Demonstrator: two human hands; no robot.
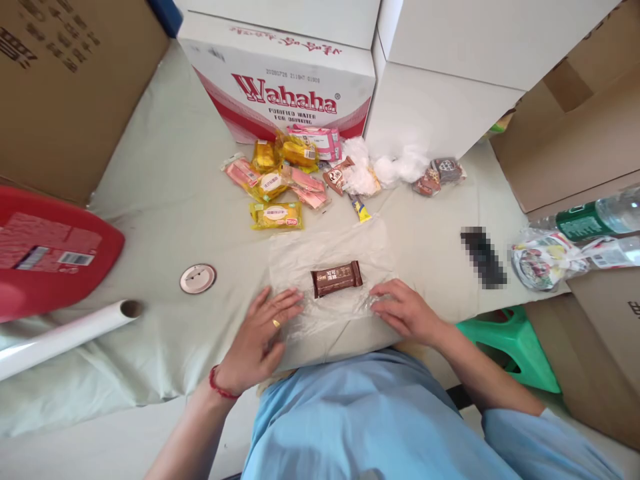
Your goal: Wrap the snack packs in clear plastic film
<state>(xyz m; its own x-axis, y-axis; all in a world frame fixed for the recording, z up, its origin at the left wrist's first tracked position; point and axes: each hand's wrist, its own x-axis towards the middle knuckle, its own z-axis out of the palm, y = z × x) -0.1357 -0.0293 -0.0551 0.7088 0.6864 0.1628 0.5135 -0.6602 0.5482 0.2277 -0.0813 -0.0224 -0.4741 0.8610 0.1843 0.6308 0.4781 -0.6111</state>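
Observation:
A small brown-wrapped snack bar lies on a clear, wrinkled plastic sheet or bag spread over the cloth. My left hand rests on the left edge of the plastic, fingers stretched toward the bar and apart from it. It is open and wears a gold ring and a red bracelet. At the right edge of the plastic, my right hand touches down with its fingers extended and slightly bent. Neither hand touches the snack bar. Nothing shows in either hand's grasp.
Packaged snacks and white bundled plastic lie in front of a Wahaha carton. To the left are a round badge, a white tube and a red container. Bottles and a green stool stand right.

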